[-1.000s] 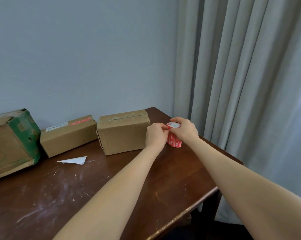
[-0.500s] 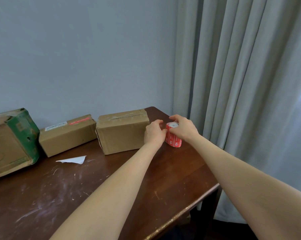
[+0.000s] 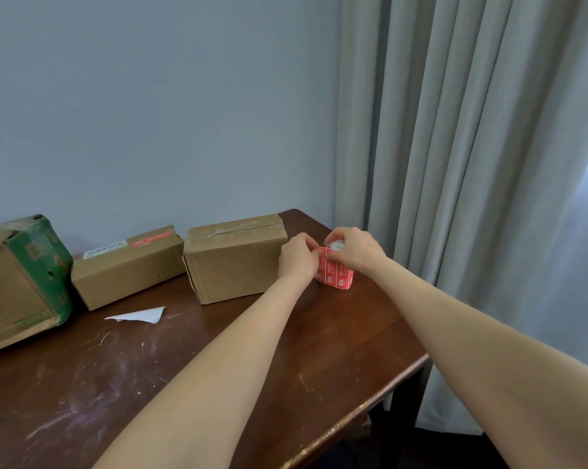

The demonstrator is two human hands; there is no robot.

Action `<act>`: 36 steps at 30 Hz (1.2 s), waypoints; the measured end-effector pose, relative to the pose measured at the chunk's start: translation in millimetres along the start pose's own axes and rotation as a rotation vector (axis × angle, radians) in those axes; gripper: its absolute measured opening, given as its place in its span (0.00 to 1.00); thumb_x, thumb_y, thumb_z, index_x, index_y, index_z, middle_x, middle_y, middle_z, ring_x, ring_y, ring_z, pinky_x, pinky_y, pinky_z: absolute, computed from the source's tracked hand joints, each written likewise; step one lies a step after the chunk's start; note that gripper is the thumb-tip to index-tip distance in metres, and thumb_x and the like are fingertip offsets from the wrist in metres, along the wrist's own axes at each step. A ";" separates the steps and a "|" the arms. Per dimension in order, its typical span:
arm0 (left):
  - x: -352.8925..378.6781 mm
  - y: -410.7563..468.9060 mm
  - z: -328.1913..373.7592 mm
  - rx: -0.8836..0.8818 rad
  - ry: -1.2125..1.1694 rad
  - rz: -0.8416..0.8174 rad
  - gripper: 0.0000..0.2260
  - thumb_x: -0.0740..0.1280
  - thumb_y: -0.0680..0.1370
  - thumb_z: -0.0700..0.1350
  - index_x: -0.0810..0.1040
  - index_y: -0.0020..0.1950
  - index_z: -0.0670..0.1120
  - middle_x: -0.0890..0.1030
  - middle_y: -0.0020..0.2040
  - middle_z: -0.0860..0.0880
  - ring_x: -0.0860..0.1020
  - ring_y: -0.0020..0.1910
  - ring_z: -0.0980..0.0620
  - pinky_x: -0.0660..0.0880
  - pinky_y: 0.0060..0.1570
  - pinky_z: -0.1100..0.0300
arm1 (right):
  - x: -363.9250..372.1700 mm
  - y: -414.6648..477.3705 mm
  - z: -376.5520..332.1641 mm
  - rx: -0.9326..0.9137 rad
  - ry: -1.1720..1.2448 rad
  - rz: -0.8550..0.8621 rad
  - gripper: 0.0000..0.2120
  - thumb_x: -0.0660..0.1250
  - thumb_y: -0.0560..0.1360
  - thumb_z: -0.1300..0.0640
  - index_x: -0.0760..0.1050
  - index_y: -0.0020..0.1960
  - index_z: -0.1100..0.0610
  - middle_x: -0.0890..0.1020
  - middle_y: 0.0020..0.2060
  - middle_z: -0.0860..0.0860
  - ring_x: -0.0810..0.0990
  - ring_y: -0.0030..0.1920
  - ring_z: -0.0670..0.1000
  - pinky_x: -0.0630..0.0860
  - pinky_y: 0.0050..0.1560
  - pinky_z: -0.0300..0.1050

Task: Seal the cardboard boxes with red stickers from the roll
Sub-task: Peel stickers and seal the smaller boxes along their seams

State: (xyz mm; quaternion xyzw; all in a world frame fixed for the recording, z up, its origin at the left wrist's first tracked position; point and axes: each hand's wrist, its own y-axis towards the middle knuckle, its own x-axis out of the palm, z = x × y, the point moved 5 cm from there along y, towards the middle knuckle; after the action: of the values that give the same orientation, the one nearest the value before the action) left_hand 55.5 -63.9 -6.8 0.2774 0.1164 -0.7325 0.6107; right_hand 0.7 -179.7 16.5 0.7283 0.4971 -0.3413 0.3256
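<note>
A red sticker roll [image 3: 336,274] stands upright on the dark wooden table [image 3: 285,367], near its back right corner. My right hand [image 3: 355,248] grips the roll from above. My left hand [image 3: 297,257] pinches at the roll's upper left edge with curled fingers. Just left of the hands sits a taped brown cardboard box [image 3: 235,258]. A lower cardboard box [image 3: 126,265] further left bears a white label and a red sticker on top. A large box with a green side [image 3: 18,279] stands at the far left.
A white scrap of backing paper [image 3: 140,314] lies on the table in front of the boxes. A grey curtain [image 3: 472,164] hangs close behind the table's right side. The table's front edge [image 3: 353,411] runs diagonally at lower right.
Both hands have stayed on the roll; the left fingers have shifted slightly at the roll's upper edge. The boxes and the paper scrap have not moved.
</note>
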 end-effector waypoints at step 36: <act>-4.0 -16.0 8.5 0.018 0.124 0.109 0.08 0.68 0.77 0.45 0.83 0.52 0.44 0.84 0.47 0.45 0.83 0.42 0.48 0.82 0.43 0.52 | -3.3 -9.7 -6.7 0.028 -0.107 -0.010 0.10 0.61 0.79 0.47 0.77 0.57 0.45 0.80 0.57 0.50 0.80 0.54 0.53 0.75 0.42 0.44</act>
State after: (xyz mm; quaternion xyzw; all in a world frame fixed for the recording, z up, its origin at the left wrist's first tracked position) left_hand 38.3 -61.2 -0.4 0.3335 0.1320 -0.6808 0.6387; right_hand -8.2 -173.0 21.6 0.7110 0.4779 -0.3884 0.3396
